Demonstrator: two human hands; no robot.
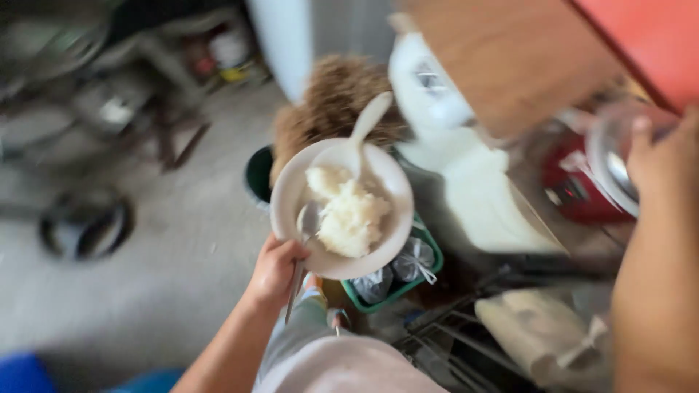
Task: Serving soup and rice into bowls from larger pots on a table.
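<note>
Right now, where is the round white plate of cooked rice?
In the head view, the round white plate of rice sits centre frame, held at its lower edge by the left hand, above a green basket. The right hand grips a glass lid far right.

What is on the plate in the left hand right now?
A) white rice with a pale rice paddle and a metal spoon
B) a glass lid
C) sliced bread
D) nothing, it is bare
A: the left hand holds the plate bearing white rice, a pale rice paddle and a metal spoon.
</note>
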